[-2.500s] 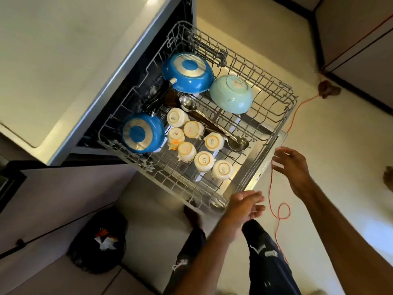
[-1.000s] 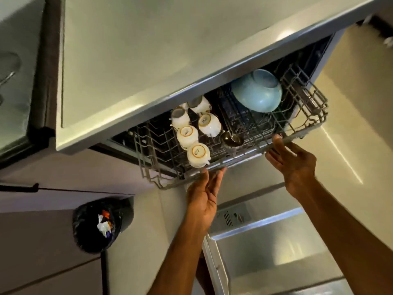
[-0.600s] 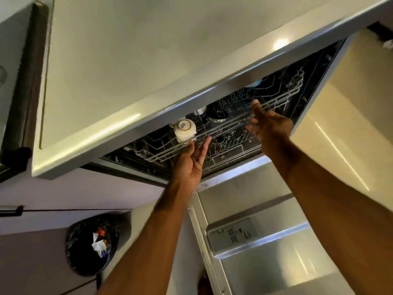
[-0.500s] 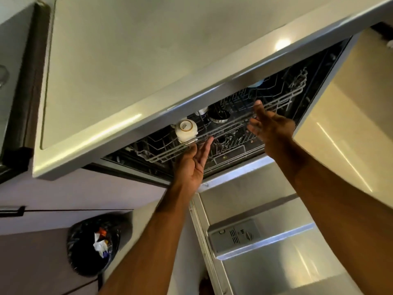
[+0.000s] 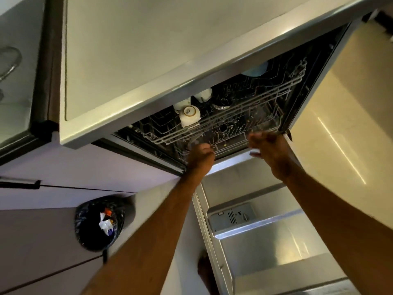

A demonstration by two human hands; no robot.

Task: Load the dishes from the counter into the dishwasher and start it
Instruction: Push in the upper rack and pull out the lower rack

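The dishwasher stands open under the counter, its steel door (image 5: 274,248) folded down flat. The upper rack (image 5: 240,116) sits pushed inside. On it I see upturned white cups (image 5: 189,116), a steel ladle bowl (image 5: 222,104) and the edge of a pale blue bowl (image 5: 255,71). My left hand (image 5: 201,155) is curled into a fist at the front edge of the lower rack (image 5: 230,142). My right hand (image 5: 271,149) is blurred, fingers bent, at the same edge further right. The lower rack's contents are dark and hard to make out.
The pale countertop (image 5: 148,50) overhangs the opening. A sink (image 5: 10,60) lies at the far left. A black rubbish bag (image 5: 100,222) sits on the floor to the left of the door. The detergent dispenser (image 5: 234,217) is on the door. Tiled floor (image 5: 340,124) lies to the right.
The upper rack has slid fully into the dishwasher. Both hands have left its front edge, dropped lower to the lower rack's front and curled their fingers.
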